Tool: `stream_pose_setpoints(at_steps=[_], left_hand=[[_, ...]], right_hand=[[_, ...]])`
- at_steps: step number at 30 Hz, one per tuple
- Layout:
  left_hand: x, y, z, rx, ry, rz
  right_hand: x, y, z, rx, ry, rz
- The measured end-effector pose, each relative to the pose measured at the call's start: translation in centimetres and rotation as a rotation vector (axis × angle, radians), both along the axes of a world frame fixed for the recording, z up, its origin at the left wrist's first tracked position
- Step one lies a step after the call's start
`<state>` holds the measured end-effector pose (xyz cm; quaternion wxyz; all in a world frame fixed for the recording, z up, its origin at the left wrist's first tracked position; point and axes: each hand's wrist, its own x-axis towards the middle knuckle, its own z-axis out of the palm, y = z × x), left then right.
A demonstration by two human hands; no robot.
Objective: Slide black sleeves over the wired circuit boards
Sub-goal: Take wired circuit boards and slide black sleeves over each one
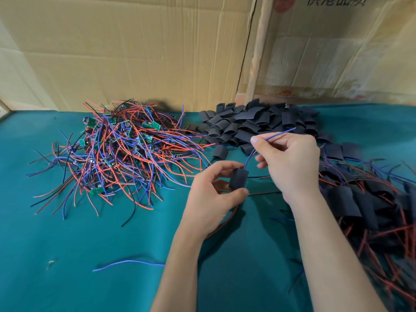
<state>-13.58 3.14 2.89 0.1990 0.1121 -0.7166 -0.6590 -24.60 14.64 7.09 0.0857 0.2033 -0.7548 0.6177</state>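
A black sleeve [238,178] sat just below the centre of the frame, pinched between the thumb and curled fingers of the left hand [210,197]. The thumb pressed its lower edge and the index finger arched over its top, so the sleeve stood nearly upright in the grip, above the green cloth [67,255]. A blue wire [265,140] rose from the sleeve's upper end, ran up and to the right, and passed through the right hand [290,163], which pinched it between thumb and fingers; its free end poked out beyond the knuckles toward the upper right. Thin dark and red leads trailed from the sleeve's lower side, running right beneath the right wrist and down under the left wrist. Whether a board lay inside the sleeve could not be told.

At centre left of the frame lay a tangled heap of wired circuit boards [117,149], with red, blue and black leads and small green boards. Above the hands, at upper centre, was a pile of loose sleeves [254,124]. Along the right edge spread a pile of sleeved boards [369,203] with their wires. A single blue wire piece [128,263] lay at lower left. Cardboard sheets [135,52] stood behind the cloth.
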Motion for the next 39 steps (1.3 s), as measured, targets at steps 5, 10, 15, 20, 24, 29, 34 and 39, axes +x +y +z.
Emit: stream_pose_setpoints(at_steps=[5,10,15,20,24,29,34,39], left_hand=[[0.0,0.0,0.0,0.002,-0.011,-0.036],[0.0,0.1,0.0,0.039,-0.013,-0.052],[-0.1,0.2,0.1,0.046,0.004,-0.005],[0.0,0.0,0.1,0.037,0.057,0.047],[0.0,-0.2,0.2,-0.051,0.046,0.068],[0.9,-2.2,-0.2,-0.231,0.018,0.417],[1.7,-3.4,-1.2,-0.580,-0.216,0.517],[1.2,-3.3,-1.6,-0.703,-0.259,0.507]], right_hand=[[0.0,-0.6,-0.2,-0.139,-0.013,-0.198],[-0.1,-0.6,-0.3,-0.274,-0.106,-0.260],[0.0,-0.6,0.0,-0.189,-0.315,0.108],[1.3,-0.2,-0.4,0.291,-0.440,0.510],[1.4,0.1,0.6,0.312,-0.434,0.496],[-0.1,3.5,2.7,0.370,-0.417,0.275],[-1.5,9.0,4.5,0.564,-0.362,0.036],[-2.3,11.8,4.7,0.548,-0.263,-0.224]])
